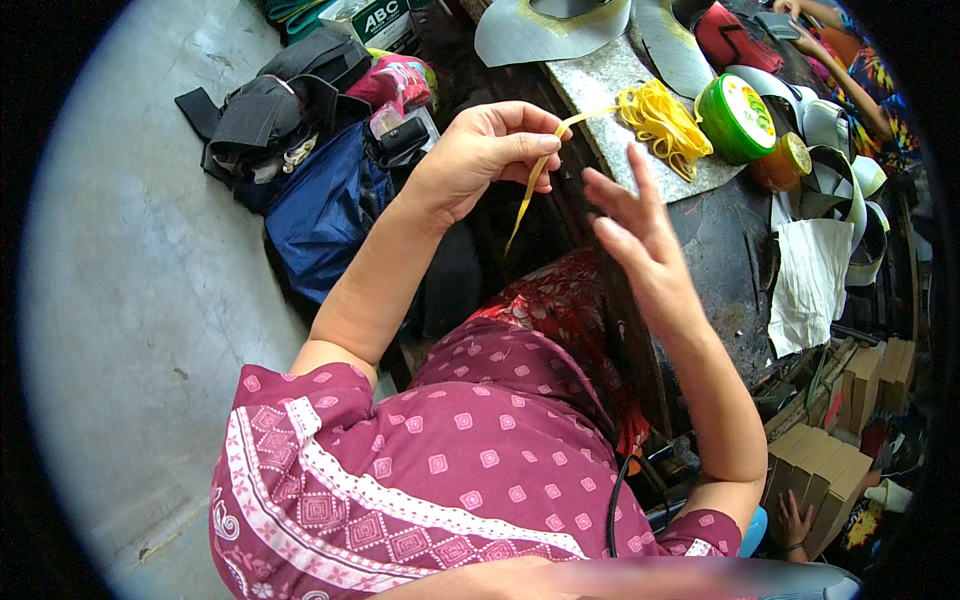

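My left hand (500,150) pinches a narrow yellow strip (522,208) between thumb and fingers. One end of the strip hangs below the hand; the other runs right toward a loose yellow bundle of strips (663,125) on a pale speckled slab (592,92). My right hand (635,225) is raised over the table's near edge, fingers apart, holding nothing. Just beyond it stand a green tub (735,118) with a pale lid and a small amber jar (782,163).
White curved pieces (555,32) lie at the far side of the dark table (715,260). A white cloth (808,280) drapes at the right. Dark bags (330,210) sit on the left. Brown boxes (815,470) stand lower right, by another person's hand (795,522). Another person's arms (860,95) reach in upper right.
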Demonstrator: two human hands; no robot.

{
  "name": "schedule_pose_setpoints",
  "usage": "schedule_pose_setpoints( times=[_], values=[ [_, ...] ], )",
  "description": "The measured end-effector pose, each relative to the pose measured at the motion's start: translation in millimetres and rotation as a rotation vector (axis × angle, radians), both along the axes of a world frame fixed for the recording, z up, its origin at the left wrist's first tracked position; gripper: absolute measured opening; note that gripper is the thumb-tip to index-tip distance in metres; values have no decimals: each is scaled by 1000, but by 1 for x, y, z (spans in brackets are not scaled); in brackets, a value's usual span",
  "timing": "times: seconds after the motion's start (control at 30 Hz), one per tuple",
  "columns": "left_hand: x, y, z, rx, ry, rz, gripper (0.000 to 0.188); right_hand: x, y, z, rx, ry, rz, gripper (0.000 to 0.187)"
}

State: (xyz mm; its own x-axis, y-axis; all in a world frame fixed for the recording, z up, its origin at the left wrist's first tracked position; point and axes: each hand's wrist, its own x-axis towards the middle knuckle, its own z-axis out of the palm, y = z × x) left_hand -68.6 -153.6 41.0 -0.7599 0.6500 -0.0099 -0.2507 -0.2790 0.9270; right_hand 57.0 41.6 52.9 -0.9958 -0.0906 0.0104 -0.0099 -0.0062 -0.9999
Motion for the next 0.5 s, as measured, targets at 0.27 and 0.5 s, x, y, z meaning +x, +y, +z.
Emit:
schedule_pose_setpoints(
  times=[0.27,0.5],
  values=[
    [-34,6,26,290,-37,-29,26,-15,-17,9,-287,-75,158,82],
    [-61,-11,33,535,-135,-16,31,27,41,61,-16,-52,-12,73]
  ],
)
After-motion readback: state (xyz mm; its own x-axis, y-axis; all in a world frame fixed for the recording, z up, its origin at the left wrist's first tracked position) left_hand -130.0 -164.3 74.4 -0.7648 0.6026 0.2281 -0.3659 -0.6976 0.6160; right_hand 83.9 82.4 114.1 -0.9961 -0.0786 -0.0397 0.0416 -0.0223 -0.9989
